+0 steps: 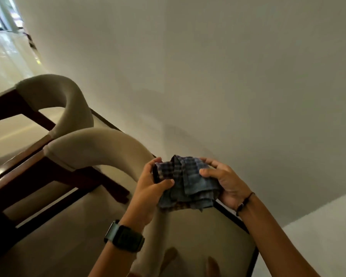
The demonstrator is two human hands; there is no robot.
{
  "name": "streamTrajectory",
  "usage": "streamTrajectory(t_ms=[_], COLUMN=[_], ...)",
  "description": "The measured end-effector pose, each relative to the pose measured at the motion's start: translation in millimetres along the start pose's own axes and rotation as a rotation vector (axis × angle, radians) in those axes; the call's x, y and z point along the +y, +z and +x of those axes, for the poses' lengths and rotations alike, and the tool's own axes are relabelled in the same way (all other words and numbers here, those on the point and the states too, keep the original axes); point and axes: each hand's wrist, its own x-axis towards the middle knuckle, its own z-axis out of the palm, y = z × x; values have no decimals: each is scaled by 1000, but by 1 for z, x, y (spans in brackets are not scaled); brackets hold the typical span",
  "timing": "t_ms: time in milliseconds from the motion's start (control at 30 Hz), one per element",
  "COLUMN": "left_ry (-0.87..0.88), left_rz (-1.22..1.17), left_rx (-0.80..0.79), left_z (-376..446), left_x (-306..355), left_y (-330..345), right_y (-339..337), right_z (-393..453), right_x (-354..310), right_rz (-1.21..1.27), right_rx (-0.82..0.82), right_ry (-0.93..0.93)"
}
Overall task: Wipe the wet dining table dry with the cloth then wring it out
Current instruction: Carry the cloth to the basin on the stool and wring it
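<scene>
1. Cloth (185, 184): blue plaid, bunched, held in the air between both hands, above the floor (198, 236) beside a white wall (208, 76).
2. Left hand (150, 186) grasps the cloth's left end, thumb on top; watch (125, 237) on the wrist.
3. Right hand (223, 183) grasps the right end, fingers curled over the fabric; dark cord bracelet (244, 202).
4. Two beige curved-back chairs (92, 148) stand at left, near the hands, not touching.

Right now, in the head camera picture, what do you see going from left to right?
Beige curved-back chair → second beige curved-back chair → left hand → blue checked cloth → right hand → black cord bracelet.
</scene>
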Motion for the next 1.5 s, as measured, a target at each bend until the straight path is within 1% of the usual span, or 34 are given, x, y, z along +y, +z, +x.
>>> streamTrajectory(t_ms=[67, 133, 233, 300, 467, 600, 700, 833, 933, 1000, 1133, 1233, 1400, 1500], left_ry=[16, 42, 75, 84, 126, 162, 162, 193, 221, 240, 313, 317, 346, 371], left_rz=[41, 69, 35, -5, -90, -115, -144, -189, -226, -227, -228, -249, -309, -330], left_rx=[68, 149, 296, 375, 519, 665, 778, 865, 898, 948, 1039, 1107, 1183, 1232], left_z=[31, 59, 114, 143, 199, 239, 282, 354, 410, 441, 480, 506, 566, 596], left_x=[-3, -1, 12, 23, 48, 59, 66, 83, 112, 135, 181, 213, 264, 284], left_y=[12, 27, 53, 65, 67, 40, 6, -48, -95, -126, -175, -210, -266, -299], right_y=[-18, -33, -45, -45, -19, 21, 58, 114, 170, 211, 293, 345, 434, 486], right_z=[42, 80, 140, 176, 258, 320, 377, 468, 541, 587, 655, 697, 777, 811], right_x=[-15, -34, -72, -96, -143, -148, -147, -152, -166, -175, -197, -215, -238, -244], right_rz=[-58, -99, -140, -180, -353, -413, -465, -524, -532, -552, -574, -599, -640, -698], right_rx=[-34, -76, -157, -187, -337, -488, -565, -643, -695, -739, -932, -1074, -1250, -1300], right_ry=[62, 86, 97, 57, -72, -123, -108, -102, -65, -20, 39, 65, 114, 116])
